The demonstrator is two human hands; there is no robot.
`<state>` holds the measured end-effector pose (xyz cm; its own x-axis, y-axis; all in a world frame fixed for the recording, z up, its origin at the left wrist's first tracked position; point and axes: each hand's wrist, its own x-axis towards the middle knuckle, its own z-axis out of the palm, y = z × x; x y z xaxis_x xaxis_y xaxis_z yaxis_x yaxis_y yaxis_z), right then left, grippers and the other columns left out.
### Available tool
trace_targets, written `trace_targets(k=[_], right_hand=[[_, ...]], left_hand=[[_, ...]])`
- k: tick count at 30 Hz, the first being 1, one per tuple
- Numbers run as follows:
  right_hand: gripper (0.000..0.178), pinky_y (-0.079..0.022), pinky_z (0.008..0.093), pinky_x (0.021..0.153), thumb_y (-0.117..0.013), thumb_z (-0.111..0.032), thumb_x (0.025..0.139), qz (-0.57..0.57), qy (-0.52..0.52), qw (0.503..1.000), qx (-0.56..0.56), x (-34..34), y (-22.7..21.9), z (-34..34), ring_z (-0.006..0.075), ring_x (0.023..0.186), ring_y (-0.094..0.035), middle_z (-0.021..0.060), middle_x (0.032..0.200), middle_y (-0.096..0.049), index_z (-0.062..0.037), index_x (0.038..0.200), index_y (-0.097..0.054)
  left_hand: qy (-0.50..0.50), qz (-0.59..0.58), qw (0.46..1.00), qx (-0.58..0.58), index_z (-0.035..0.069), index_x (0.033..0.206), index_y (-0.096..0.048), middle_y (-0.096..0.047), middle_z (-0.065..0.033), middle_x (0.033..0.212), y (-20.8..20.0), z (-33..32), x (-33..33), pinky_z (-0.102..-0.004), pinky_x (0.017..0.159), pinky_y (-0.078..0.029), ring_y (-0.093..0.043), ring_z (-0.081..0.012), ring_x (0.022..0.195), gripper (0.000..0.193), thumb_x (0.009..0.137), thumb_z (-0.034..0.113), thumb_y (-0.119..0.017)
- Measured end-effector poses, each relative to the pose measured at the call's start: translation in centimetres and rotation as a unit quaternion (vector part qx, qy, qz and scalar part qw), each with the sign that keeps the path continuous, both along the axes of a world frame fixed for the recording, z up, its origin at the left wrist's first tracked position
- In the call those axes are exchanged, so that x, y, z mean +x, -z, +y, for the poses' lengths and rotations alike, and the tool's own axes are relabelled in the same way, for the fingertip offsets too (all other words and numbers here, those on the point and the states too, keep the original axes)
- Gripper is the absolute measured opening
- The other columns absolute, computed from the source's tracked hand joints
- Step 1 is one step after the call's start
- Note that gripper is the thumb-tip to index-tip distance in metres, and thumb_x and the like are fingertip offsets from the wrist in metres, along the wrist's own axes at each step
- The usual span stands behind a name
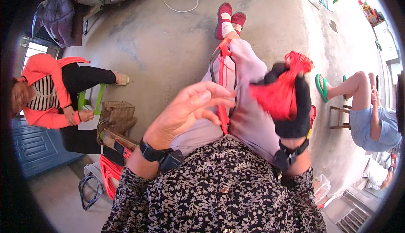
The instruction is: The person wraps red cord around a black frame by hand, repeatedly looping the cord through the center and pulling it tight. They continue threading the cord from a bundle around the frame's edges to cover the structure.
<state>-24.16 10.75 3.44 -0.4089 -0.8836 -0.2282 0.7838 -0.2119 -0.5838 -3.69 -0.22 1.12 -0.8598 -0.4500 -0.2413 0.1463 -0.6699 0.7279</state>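
Observation:
My left hand (190, 108) is bare, fingers curled with thumb and forefinger pinching a thin red thread beside a black frame strung with red cord (221, 81) that lies along my lap. My right hand (291, 106) wears a black glove and grips a thick bundle of red thread (280, 91), its tuft sticking up past the fingers; the hand is blurred. Both wrists carry black straps. My legs in pale purple trousers (249, 119) stretch forward to red shoes (228, 20).
A person in an orange jacket (46, 89) sits at the left by a woven basket (116, 115). More black frames with red cord (103, 176) lie at the lower left. Another seated person (367, 110) with green sandals is at the right by a wooden stool (339, 117).

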Motion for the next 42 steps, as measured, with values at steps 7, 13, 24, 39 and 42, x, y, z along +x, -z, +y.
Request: trace_targets(k=[7, 13, 24, 39, 42], right_hand=[[0.035, -0.051, 0.0327, 0.073, -0.066, -0.016, 0.083, 0.192, -0.320, 0.928, 0.015, 0.4, 0.9, 2.8, 0.0187, 0.077, -0.062, 0.0096, 0.091, -0.064, 0.0027, 0.111, -0.055], [0.037, -0.049, 0.0263, 0.077, -0.063, -0.025, 0.090, 0.247, -0.274, 0.911, 0.187, 1.9, 6.1, -0.5, 0.0092, 0.085, -0.058, 0.0040, 0.099, -0.064, -0.0011, 0.117, -0.058], [0.037, -0.048, 0.0254, 0.076, -0.060, -0.028, 0.091, 0.228, -0.340, 0.888, 0.210, 2.0, 5.6, -0.9, 0.0101, 0.082, -0.059, 0.0031, 0.093, -0.065, -0.0007, 0.116, -0.059], [0.033, -0.049, 0.0449, 0.074, -0.067, -0.017, 0.074, 0.825, -0.155, 0.505, 0.204, 1.0, 4.1, -3.4, 0.0376, 0.088, -0.060, 0.0171, 0.095, -0.061, -0.0077, 0.105, -0.060], [0.051, -0.049, 0.0361, 0.082, -0.070, -0.006, 0.071, 0.730, -0.177, 0.637, 0.174, 1.9, 5.5, -4.2, 0.0306, 0.098, -0.061, 0.0153, 0.105, -0.062, -0.0082, 0.120, -0.055]], left_hand=[[-0.074, 0.152, 0.958, 0.232, 0.003, 0.114, -0.052, -0.053, -0.0128, 0.109, 1.0, -0.7, 3.4, -0.0280, 0.063, -0.049, -0.052, -0.0206, 0.091, 0.041, 0.092, 0.037, -0.055], [-0.078, 0.004, 0.980, 0.185, 0.001, 0.121, -0.048, -0.048, -0.0061, 0.081, 2.8, 0.9, 10.2, -0.0214, 0.048, -0.039, -0.047, -0.0154, 0.072, 0.042, 0.092, 0.030, -0.056], [0.021, -0.097, 0.991, 0.088, -0.003, 0.091, -0.060, -0.044, 0.0043, 0.060, 2.3, 3.5, 14.3, -0.0190, 0.041, -0.025, -0.028, -0.0036, 0.045, 0.022, 0.094, 0.018, -0.055], [-0.045, -0.077, 0.991, -0.095, 0.006, 0.131, -0.048, -0.056, -0.0056, 0.125, 7.6, -1.3, -1.0, -0.0356, 0.093, -0.047, -0.056, -0.0161, 0.112, 0.044, 0.088, 0.010, -0.060], [-0.060, -0.029, 0.998, -0.019, 0.007, 0.127, -0.051, -0.060, -0.0030, 0.115, 7.8, -0.8, -1.3, -0.0323, 0.086, -0.049, -0.058, -0.0132, 0.104, 0.036, 0.092, 0.015, -0.058]])
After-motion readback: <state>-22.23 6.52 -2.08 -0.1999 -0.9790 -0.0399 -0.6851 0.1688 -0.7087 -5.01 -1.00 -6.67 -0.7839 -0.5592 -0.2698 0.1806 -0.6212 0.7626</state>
